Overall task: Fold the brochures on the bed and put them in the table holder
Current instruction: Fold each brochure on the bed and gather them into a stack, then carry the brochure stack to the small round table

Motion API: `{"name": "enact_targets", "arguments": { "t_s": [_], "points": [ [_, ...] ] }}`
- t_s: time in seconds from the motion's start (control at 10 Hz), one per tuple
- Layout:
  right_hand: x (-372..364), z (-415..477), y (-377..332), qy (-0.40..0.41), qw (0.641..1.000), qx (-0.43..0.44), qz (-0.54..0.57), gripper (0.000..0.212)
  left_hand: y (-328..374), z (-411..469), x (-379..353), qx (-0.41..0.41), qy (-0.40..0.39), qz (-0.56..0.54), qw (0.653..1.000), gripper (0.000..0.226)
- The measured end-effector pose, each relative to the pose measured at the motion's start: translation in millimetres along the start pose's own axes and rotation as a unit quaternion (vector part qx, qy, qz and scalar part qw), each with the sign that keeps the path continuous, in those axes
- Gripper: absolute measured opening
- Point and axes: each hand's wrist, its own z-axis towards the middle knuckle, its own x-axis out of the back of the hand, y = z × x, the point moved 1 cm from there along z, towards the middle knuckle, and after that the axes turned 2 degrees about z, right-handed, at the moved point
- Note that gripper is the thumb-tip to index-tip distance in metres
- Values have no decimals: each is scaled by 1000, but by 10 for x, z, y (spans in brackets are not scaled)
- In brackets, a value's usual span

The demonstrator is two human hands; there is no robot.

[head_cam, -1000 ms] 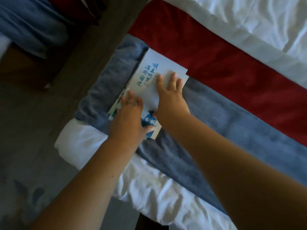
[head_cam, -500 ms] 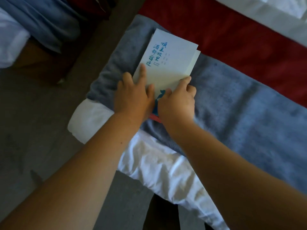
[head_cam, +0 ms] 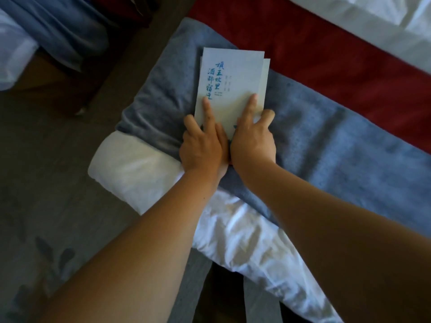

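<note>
A folded white brochure (head_cam: 231,75) with blue Chinese lettering lies on the blue-grey blanket (head_cam: 326,145) at the corner of the bed. Edges of more paper show under it on its right and left sides. My left hand (head_cam: 201,145) rests on the brochure's near left part, forefinger stretched along the left edge. My right hand (head_cam: 253,136) presses the near right part, forefinger flat on the cover and other fingers over the right edge. Both hands sit side by side and hide the near end. No table holder is in view.
A red runner (head_cam: 338,54) crosses the bed beyond the blanket, with white bedding (head_cam: 373,17) behind it. The white sheet corner (head_cam: 130,164) hangs toward the grey patterned carpet (head_cam: 46,206). Blue fabric (head_cam: 70,26) and dark wooden furniture stand at upper left.
Both hands slid toward the brochure's near end and came together. The right hand went from flat on the cover to gripping the right edge. The stack looks squared up and the view shifted.
</note>
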Motion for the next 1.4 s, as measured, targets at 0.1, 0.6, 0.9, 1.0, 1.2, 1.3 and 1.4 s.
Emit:
{"name": "enact_targets", "arguments": {
  "t_s": [0.1, 0.6, 0.9, 1.0, 1.2, 1.3, 1.4],
  "points": [
    [25, 9, -31, -12, 1000, 7, 2, 89, 33, 22, 62, 6, -13, 7, 1000, 66],
    [1941, -591, -59, 106, 970, 19, 218, 41, 930, -67, 1800, -44, -64, -71, 994, 56],
    [4875, -1404, -426, 153, 944, 22, 292, 26, 2381, -418, 4633, -156, 6, -89, 984, 56],
    [5977, -1991, -546, 186, 919, 54, 344, 21, 2910, -682, 5538, -201, 46, -111, 972, 47],
    [7380, -2680, -391, 220, 903, 68, 363, 26, 3732, -1435, 6863, -272, 95, -99, 952, 41],
    [7892, -3033, -273, 240, 905, 65, 344, 28, 4064, -1818, 7295, -282, 111, -113, 946, 44],
    [8260, -3355, -66, 278, 905, 32, 319, 33, 4442, -2164, 7494, -289, 142, -111, 940, 49]
  ]
}}
